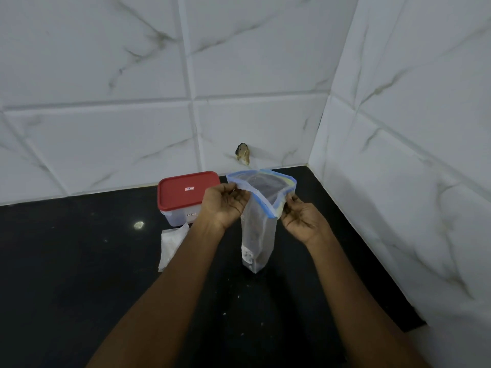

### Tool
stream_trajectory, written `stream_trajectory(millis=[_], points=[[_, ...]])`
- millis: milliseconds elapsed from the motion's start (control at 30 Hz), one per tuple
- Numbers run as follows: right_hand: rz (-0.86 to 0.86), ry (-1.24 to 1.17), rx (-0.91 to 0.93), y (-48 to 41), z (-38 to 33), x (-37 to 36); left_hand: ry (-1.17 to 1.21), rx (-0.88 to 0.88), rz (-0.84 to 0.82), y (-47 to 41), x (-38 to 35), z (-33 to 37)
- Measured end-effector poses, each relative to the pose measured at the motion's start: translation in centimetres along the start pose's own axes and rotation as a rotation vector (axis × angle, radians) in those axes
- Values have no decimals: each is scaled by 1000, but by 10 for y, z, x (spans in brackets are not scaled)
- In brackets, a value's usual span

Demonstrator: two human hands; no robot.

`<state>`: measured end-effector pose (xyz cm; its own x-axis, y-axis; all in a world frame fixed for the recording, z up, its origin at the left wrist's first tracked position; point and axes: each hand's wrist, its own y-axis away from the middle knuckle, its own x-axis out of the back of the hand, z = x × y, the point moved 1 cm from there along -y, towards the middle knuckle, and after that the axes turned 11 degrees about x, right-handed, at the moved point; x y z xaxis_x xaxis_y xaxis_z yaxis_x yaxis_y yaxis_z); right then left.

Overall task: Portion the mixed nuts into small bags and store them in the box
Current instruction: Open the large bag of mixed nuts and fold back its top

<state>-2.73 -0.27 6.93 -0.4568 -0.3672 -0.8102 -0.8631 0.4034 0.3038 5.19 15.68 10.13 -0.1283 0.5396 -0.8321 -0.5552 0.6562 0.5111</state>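
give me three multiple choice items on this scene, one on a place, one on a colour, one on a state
1. Where does the box stand relative to the zip bag?
A. behind it, to the left
B. in front of it, to the right
C. inside it

2. What colour is the lid of the box?
A. blue
B. red
C. green

3. How is the zip bag's mouth?
A. sealed flat
B. tied in a knot
C. held open

Answers:
1 A, the box sits by the wall, beyond the left hand.
2 B, the lid is plainly red.
3 C, the left hand and right hand each pinch a side of the rim, spreading it.
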Motion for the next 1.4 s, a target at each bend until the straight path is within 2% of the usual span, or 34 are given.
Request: stream_trajectory(millis=[100,267,367,533,633,700,767,867,933,1100,1167,1233,1400], points=[[9,47,27,4,-2,1,-42,-13,3,-2,-1,-1],[-139,642,38,31,-5,2,-697,-56,145,13,10,-10],[-167,801,-4,45,-5,6,-1005,-31,191,26,27,-14],[-193,992,-74,57,5,3,-1178,-81,234,42,32,-18],[-181,936,-55,59,9,0,-1114,-106,220,46,28,-20],[-162,823,-23,58,10,-1,-953,-108,216,47,28,-21],[-82,596,-8,55,11,-2,-694,-86,181,45,28,-23],[33,128,-49,49,14,1,-320,-63,76,42,32,-25],[59,-64,-49,48,17,5,-117,-51,15,40,38,-27],[53,-202,9,49,33,5,227,-48,-130,38,49,-42],[44,-199,8,51,39,4,285,-26,-177,36,51,-46],[35,-148,5,51,40,6,237,-18,-185,36,52,-47],[14,60,-10,48,29,6,-72,-101,-16,35,51,-35]])
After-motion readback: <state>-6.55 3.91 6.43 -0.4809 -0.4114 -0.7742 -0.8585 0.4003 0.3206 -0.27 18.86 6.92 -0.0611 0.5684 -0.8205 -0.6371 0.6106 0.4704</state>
